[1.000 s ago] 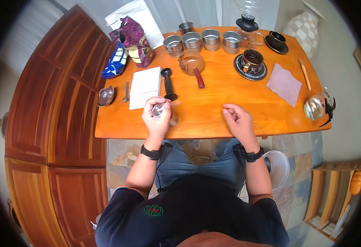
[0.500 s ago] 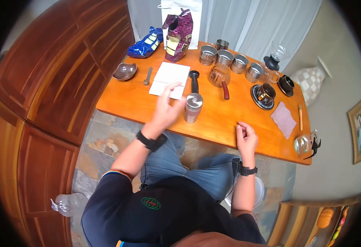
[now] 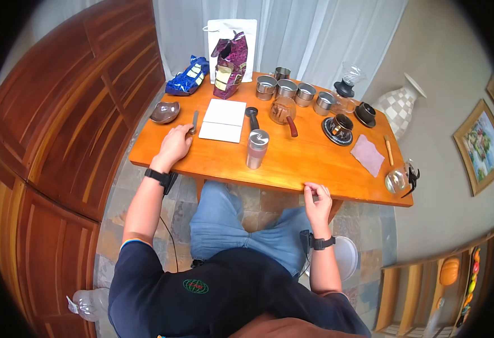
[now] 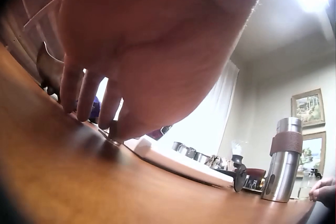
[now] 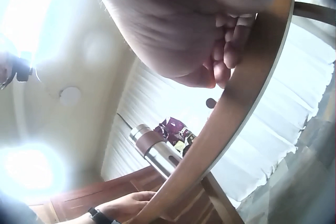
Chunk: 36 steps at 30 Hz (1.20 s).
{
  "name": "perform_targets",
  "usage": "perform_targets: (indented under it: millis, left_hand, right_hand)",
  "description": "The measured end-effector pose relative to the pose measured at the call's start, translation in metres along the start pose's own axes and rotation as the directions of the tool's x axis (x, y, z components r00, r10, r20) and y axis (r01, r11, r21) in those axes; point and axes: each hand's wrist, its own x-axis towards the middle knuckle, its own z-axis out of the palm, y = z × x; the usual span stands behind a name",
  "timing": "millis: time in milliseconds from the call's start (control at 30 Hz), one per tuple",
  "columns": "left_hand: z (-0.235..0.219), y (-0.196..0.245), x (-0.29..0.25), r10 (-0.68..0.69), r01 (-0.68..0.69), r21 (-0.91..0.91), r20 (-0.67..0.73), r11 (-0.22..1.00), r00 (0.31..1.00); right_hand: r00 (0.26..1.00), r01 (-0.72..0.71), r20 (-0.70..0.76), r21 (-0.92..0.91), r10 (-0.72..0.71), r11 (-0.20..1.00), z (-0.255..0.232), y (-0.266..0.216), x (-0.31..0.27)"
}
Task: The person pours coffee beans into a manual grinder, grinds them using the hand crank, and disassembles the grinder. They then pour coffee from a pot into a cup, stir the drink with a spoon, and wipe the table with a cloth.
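My left hand (image 3: 175, 145) is low over the table's left side, fingers extended, fingertips right at a small metal measuring spoon (image 3: 195, 119). In the left wrist view the fingers point down toward the wood, and the spoon's metal end (image 4: 113, 132) shows by the thumb and index finger. To the right of this hand stands a steel cylinder (image 3: 257, 149) with a brown band, like a hand coffee grinder, upright and untouched. My right hand (image 3: 318, 204) rests at the table's front edge with loosely curled fingers, holding nothing.
A white scale-like slab (image 3: 222, 120) and a brown bowl (image 3: 164, 112) flank the spoon. Behind are coffee bags (image 3: 230, 67), steel cups (image 3: 287, 88) and a red-handled glass pot (image 3: 283, 110). A cup on a saucer (image 3: 337, 130), pink cloth (image 3: 367, 155) and glass kettle (image 3: 398, 181) lie rightward.
My left hand has let go of the steel cylinder's top and moved left past the white slab to the spoon. The cylinder now stands alone. My right hand stays by the table edge.
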Motion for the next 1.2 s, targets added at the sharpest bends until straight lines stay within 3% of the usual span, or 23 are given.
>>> perform_targets:
  millis: [33, 100, 167, 233, 300, 367, 433, 500, 567, 633, 733, 800, 967, 1033, 1100, 1200]
  left_hand:
    - [-0.003, 0.003, -0.006, 0.001, -0.001, 0.007, -0.021, 1.000, 1.000]
    - [-0.004, 0.006, -0.012, 0.018, -0.017, 0.012, -0.051, 1.000, 0.999]
    - [-0.005, 0.009, -0.018, 0.034, -0.033, 0.015, -0.078, 0.999, 0.996]
    - [-0.010, 0.021, -0.022, -0.066, 0.066, -0.006, 0.010, 0.998, 0.998]
    - [-0.008, 0.024, -0.027, -0.064, 0.063, 0.019, 0.036, 0.998, 0.997]
    - [-0.007, 0.025, -0.033, -0.055, 0.052, 0.054, 0.060, 0.997, 0.997]
    - [-0.005, 0.026, -0.041, -0.091, 0.091, -0.002, 0.046, 0.996, 0.995]
    - [0.001, 0.026, -0.056, -0.059, 0.056, -0.075, -0.036, 0.996, 0.998]
    - [-0.004, 0.045, -0.072, -0.120, 0.110, -0.145, -0.061, 0.983, 0.991]
    - [0.001, 0.052, -0.085, -0.130, 0.110, -0.339, -0.038, 0.934, 0.991]
    - [-0.008, 0.094, -0.098, -0.113, 0.099, -0.480, -0.001, 0.872, 0.994]
    - [-0.005, 0.106, -0.099, -0.106, 0.125, -0.563, 0.067, 0.817, 0.992]
    - [-0.025, 0.158, -0.085, 0.033, 0.055, -0.466, 0.178, 0.883, 0.983]
    - [-0.030, 0.176, -0.082, 0.156, 0.090, -0.513, 0.417, 0.854, 0.895]
    - [-0.033, 0.205, -0.075, 0.299, -0.004, -0.510, 0.498, 0.860, 0.814]
    - [-0.021, 0.227, -0.066, 0.365, -0.058, -0.498, 0.546, 0.865, 0.754]
  right_hand:
    - [1.000, -0.003, -0.009, -0.001, 0.003, 1.000, 0.003, 0.002, -0.007]
    - [0.963, -0.265, 0.136, 0.294, 0.235, 0.918, 0.010, -0.002, -0.021]
    - [0.971, -0.228, 0.135, 0.309, 0.195, 0.923, 0.012, -0.013, -0.030]
    - [0.962, -0.232, 0.220, 0.348, 0.162, 0.908, 0.012, -0.025, -0.034]
    - [0.960, -0.224, 0.241, 0.353, 0.143, 0.908, 0.008, -0.038, -0.035]
    - [0.926, -0.253, 0.359, 0.363, 0.116, 0.897, 0.007, -0.046, -0.034]
    - [0.918, -0.283, 0.376, 0.402, 0.125, 0.871, 0.009, -0.047, -0.036]
    - [0.851, -0.362, 0.511, 0.397, 0.125, 0.843, 0.010, -0.053, -0.034]
    - [0.809, -0.405, 0.582, 0.446, 0.085, 0.798, 0.015, -0.055, -0.033]
    - [0.772, -0.437, 0.635, 0.494, 0.031, 0.751, 0.026, -0.053, -0.035]
    - [0.704, -0.457, 0.706, 0.535, -0.079, 0.711, 0.043, -0.053, -0.033]
    - [0.705, -0.393, 0.698, 0.531, -0.124, 0.751, 0.038, -0.067, -0.023]
    - [0.724, -0.264, 0.650, 0.571, -0.231, 0.777, 0.017, -0.082, -0.003]
    - [0.730, -0.215, 0.623, 0.600, -0.281, 0.771, 0.011, -0.082, 0.002]
    - [0.735, -0.231, 0.622, 0.604, -0.270, 0.763, 0.005, -0.078, 0.003]
    - [0.806, -0.223, 0.560, 0.588, -0.192, 0.778, 0.002, -0.065, -0.002]
